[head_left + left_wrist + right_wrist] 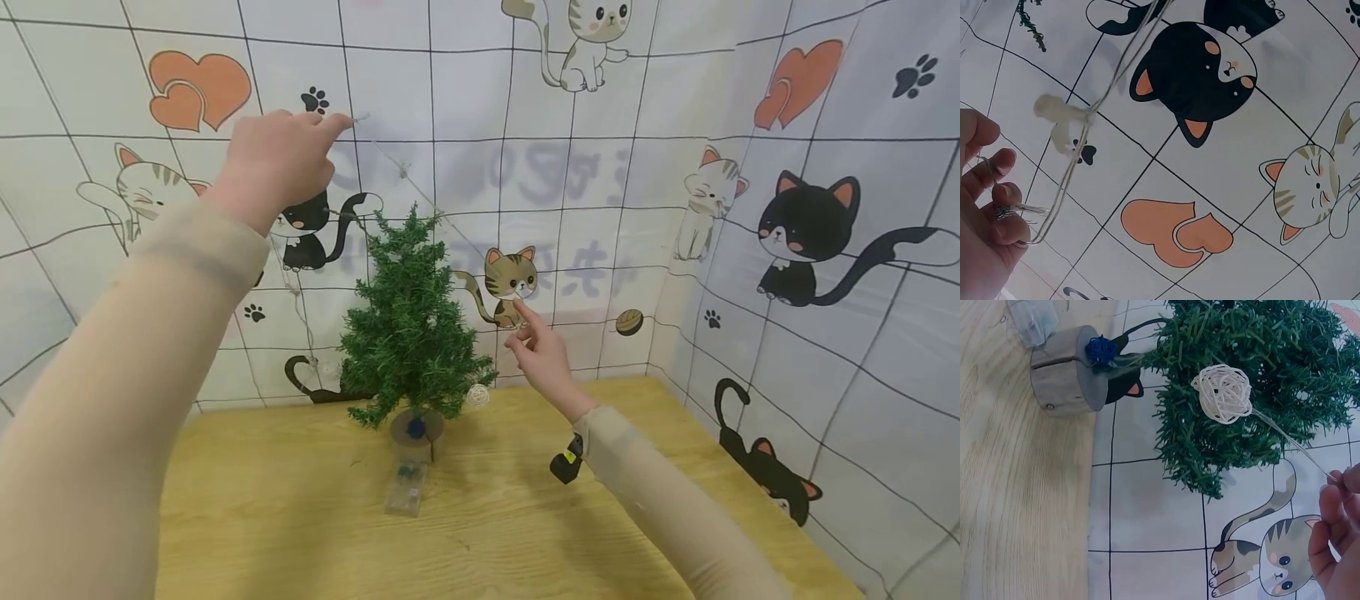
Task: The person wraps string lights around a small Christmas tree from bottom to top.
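Note:
A thin pale string (457, 231) stretches above a small green artificial Christmas tree (408, 321) between the two hands. Up at the left, my left hand (281, 162) pinches the string; in the left wrist view, loops of it run round the fingers, and a cream fuzzy tuft (1054, 107) hangs beside it. My right hand (543, 354), to the right of the tree, pinches string between thumb and finger. From that hand a white woven ball (1225, 394) hangs by its cord in front of the lower branches. More knotted string (300, 317) dangles left of the tree.
The tree stands in a round wooden base (417, 442) on a wooden table (300, 500), a blue woven ball (1102, 351) near its trunk. In front lies a clear plastic box (406, 489) with small items. A cat-print cloth (465, 92) hangs behind and at the right.

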Tool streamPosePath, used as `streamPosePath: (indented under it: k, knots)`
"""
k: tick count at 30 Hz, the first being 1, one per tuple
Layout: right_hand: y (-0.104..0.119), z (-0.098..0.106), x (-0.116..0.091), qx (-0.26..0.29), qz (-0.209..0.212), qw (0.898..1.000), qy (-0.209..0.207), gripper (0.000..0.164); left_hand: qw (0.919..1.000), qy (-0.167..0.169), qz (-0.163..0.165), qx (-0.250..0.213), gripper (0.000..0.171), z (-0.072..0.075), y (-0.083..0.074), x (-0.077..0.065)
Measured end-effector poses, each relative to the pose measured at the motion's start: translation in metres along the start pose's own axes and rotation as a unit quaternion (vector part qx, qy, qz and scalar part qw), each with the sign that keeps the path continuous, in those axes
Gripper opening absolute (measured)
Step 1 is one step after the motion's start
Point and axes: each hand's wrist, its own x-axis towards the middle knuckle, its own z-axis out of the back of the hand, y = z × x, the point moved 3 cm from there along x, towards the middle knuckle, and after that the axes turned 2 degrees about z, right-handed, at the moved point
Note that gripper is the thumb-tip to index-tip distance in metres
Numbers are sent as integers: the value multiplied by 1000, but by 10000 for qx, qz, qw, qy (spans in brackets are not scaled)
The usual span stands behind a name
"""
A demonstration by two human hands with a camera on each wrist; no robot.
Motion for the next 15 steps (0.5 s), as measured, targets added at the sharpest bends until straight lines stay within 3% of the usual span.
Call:
streamPosePath:
  k: [7, 15]
  knots:
    - [-4, 1, 3, 57, -236, 9996, 149, 66, 9976, 299, 220, -592, 71, -7, -7, 15]
    - [-17, 3, 5, 223, -568, 9978, 271, 70, 9948, 619, 139, -792, 67, -13, -25, 30]
